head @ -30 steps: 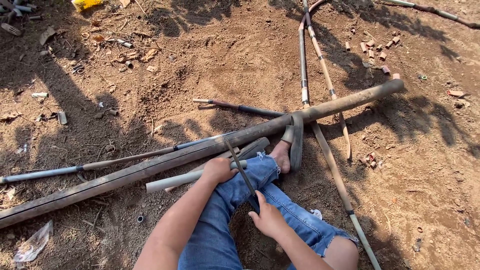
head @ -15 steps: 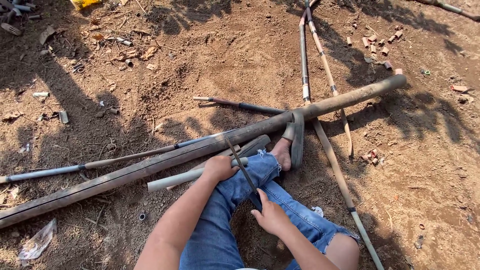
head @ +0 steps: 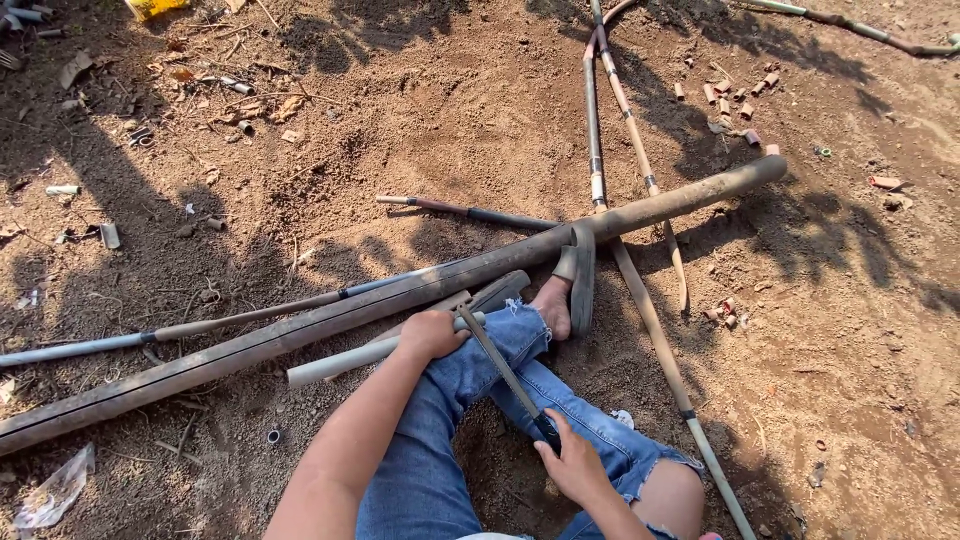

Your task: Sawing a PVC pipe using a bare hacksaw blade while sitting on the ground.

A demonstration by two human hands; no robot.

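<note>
1. Left hand [head: 430,333]: fingers curled tight over a short pale pipe [head: 345,359], pressing it down on the denim-clad leg [head: 470,370].
2. Right hand [head: 575,462]: fingers wrapped closed around the dark handle of a hacksaw [head: 505,375]; the blade runs up from those fingers to meet the pale pipe just beside the left fingertips.
3. Long thick dirty pipe [head: 400,295]: lies on the soil just beyond the left fingers, slanting across the ground.
4. Sandalled foot [head: 565,290]: braced against that thick pipe, beyond and right of the left fingers.
5. Thin rods [head: 620,110]: well beyond both hands, crossing the thick pipe.
6. Small cut pipe pieces [head: 735,100]: scattered far from the fingers.
</note>
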